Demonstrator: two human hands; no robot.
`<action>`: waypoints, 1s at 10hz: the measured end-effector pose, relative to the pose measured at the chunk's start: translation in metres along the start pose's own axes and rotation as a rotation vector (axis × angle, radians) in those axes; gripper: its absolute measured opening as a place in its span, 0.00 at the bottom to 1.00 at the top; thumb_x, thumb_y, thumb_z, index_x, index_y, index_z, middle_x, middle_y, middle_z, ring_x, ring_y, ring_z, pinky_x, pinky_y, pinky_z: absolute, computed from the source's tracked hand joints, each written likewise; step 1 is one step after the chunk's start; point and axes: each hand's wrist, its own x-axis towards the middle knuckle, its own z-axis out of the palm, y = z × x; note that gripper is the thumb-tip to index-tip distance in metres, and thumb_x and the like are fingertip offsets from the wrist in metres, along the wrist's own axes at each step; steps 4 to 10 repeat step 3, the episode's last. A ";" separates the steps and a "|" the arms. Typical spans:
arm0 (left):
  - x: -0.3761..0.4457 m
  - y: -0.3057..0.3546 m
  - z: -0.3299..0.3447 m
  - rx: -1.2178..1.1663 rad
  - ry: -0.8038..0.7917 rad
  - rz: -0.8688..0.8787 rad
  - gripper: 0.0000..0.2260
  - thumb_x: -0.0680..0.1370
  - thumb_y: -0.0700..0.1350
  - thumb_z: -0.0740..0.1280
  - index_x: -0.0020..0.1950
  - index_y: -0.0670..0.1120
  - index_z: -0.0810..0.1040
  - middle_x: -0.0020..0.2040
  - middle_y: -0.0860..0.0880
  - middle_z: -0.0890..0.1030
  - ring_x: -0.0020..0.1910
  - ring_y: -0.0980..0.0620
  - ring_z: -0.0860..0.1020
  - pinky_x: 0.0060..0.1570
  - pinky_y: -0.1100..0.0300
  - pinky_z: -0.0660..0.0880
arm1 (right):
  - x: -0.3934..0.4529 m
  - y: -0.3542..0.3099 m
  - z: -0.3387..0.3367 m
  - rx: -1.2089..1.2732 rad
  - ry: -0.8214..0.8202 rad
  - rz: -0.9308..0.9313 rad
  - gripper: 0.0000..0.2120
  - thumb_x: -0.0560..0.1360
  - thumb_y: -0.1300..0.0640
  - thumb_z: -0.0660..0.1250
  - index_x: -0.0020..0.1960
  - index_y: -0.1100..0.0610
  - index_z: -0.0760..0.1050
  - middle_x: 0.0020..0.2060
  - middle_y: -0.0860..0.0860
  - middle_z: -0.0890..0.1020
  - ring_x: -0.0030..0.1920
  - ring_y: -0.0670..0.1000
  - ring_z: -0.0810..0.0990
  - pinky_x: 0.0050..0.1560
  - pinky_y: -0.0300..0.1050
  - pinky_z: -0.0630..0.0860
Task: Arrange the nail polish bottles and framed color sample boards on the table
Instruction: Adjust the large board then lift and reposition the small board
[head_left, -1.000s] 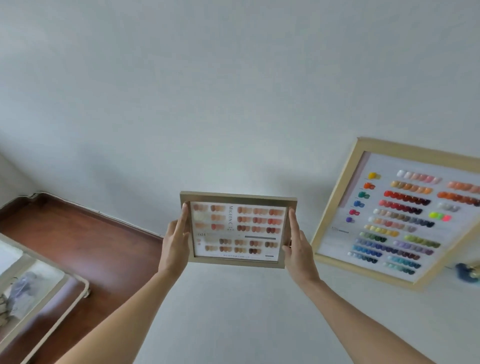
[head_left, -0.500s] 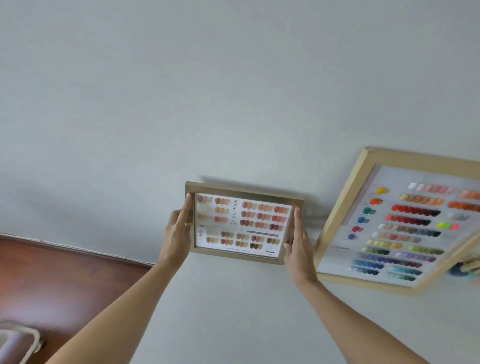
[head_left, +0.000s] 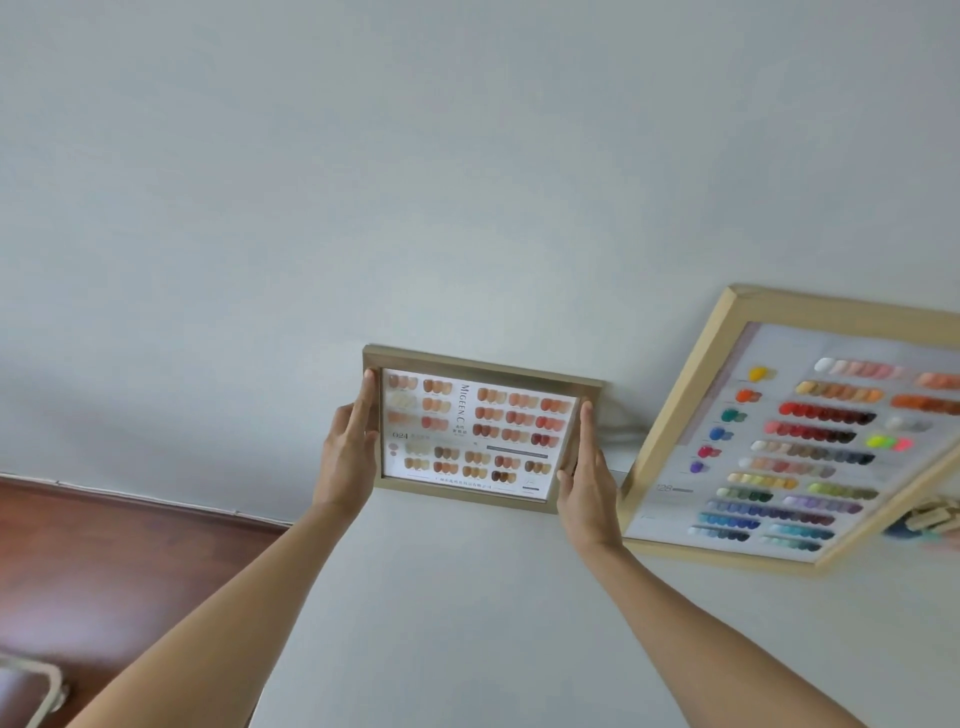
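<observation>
I hold a small framed color sample board (head_left: 475, 428) with rows of nude, orange and brown nail swatches in a dull gold frame. My left hand (head_left: 345, 454) grips its left side and my right hand (head_left: 587, 475) grips its right side, both with straight fingers. The frame sits against the white wall just above the white table surface (head_left: 467, 623). To its right a large framed color sample board (head_left: 810, 436) with many bright swatches leans in a light wooden frame. No nail polish bottles can be made out.
The white wall (head_left: 467, 182) fills the upper view. A dark red wooden floor (head_left: 114, 561) shows at lower left, with a pale metal rim (head_left: 47, 691) at the bottom left corner. Blurred small objects, blue and beige (head_left: 930, 519), lie by the large board's right edge.
Both hands have carried the small framed board away from me toward the wall and nearer the large board. The view has shifted, so the floor and the cart at left show less.
</observation>
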 end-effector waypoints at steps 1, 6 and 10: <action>-0.009 0.008 -0.004 0.005 0.001 0.005 0.32 0.81 0.38 0.56 0.74 0.68 0.48 0.61 0.53 0.68 0.51 0.67 0.71 0.56 0.62 0.68 | -0.004 -0.009 -0.004 -0.032 -0.007 0.009 0.47 0.75 0.67 0.65 0.74 0.36 0.37 0.58 0.53 0.74 0.43 0.40 0.73 0.50 0.34 0.74; -0.039 0.029 -0.009 0.047 0.075 -0.093 0.36 0.76 0.30 0.61 0.77 0.55 0.51 0.74 0.43 0.59 0.70 0.43 0.66 0.63 0.57 0.64 | -0.024 -0.026 -0.024 -0.018 -0.010 0.005 0.46 0.76 0.68 0.62 0.73 0.34 0.36 0.59 0.52 0.75 0.43 0.38 0.71 0.50 0.34 0.71; -0.039 0.029 -0.009 0.047 0.075 -0.093 0.36 0.76 0.30 0.61 0.77 0.55 0.51 0.74 0.43 0.59 0.70 0.43 0.66 0.63 0.57 0.64 | -0.024 -0.026 -0.024 -0.018 -0.010 0.005 0.46 0.76 0.68 0.62 0.73 0.34 0.36 0.59 0.52 0.75 0.43 0.38 0.71 0.50 0.34 0.71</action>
